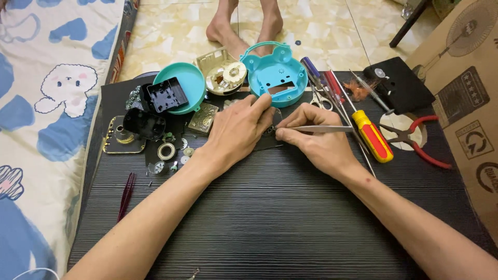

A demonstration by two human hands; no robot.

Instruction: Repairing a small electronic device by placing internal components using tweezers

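Two hands meet mid-board: left hand (236, 129) pins a small part, right hand (316, 137) pinches tweezers (316, 128); keep both steady

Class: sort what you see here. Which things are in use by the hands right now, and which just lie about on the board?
In use: left hand, right hand, metal tweezers, small dark part under the fingers.

Lying about: teal clock shell, yellow-handled screwdriver, red-handled pliers, scissors, maroon tweezers.
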